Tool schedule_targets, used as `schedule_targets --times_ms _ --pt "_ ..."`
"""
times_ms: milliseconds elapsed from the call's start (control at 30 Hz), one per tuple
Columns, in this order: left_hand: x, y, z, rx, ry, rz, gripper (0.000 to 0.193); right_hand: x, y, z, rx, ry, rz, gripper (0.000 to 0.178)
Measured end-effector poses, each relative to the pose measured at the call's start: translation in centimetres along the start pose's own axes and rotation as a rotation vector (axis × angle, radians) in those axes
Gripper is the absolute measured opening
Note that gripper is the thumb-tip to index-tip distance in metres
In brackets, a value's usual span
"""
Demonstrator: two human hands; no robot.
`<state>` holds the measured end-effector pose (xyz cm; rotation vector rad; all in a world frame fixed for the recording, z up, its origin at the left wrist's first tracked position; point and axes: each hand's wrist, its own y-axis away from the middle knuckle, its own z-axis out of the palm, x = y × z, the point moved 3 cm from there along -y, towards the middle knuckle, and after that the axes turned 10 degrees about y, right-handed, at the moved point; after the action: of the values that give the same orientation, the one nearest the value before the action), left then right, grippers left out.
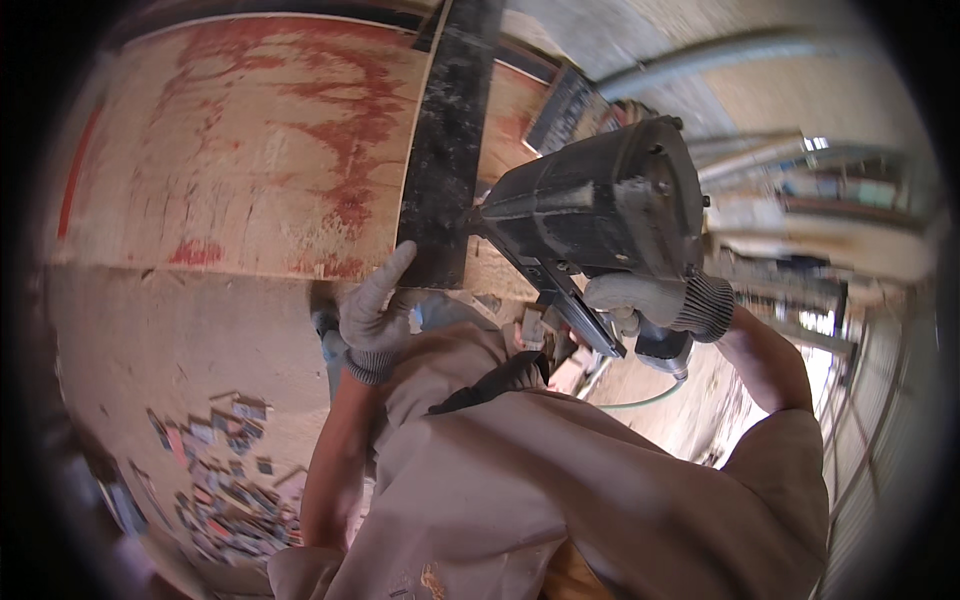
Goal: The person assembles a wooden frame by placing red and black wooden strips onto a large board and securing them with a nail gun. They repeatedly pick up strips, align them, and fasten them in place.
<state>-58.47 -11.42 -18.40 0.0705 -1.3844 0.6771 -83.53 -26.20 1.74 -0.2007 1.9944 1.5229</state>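
My right hand [650, 302], in a grey knit-cuffed glove, is closed round the handle of a dark nail gun [590, 195]. The gun's nose meets the right edge of a long black board [445, 150]. That board lies across a wide tan panel [260, 140] smeared with red. Beside the board's near left edge is my left hand [378, 312], gloved too. One of its fingers stretches out and touches the board edge. The remaining left fingers are partly hidden, but I see nothing held in them.
Many small wood offcuts [240, 505] lie scattered on the floor at lower left. A thin green hose [645, 401] runs from the gun's handle. Past the panel, at upper right, stands a dark block [567, 108]. Blurred stacked materials [840, 190] fill the far right.
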Motion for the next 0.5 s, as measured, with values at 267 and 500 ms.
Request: schedule_targets --times_ms 267,500 --pt "-1.4 6.7 6.7 0.912 0.241 -0.531 0.072 -5.4 -4.6 -6.8 -0.193 0.818 -0.169 0.015" --pt "-3.7 1.3 13.2 1.216 1.883 -0.634 0.102 -7.9 -5.0 -7.6 -0.185 0.753 -0.231 0.027"
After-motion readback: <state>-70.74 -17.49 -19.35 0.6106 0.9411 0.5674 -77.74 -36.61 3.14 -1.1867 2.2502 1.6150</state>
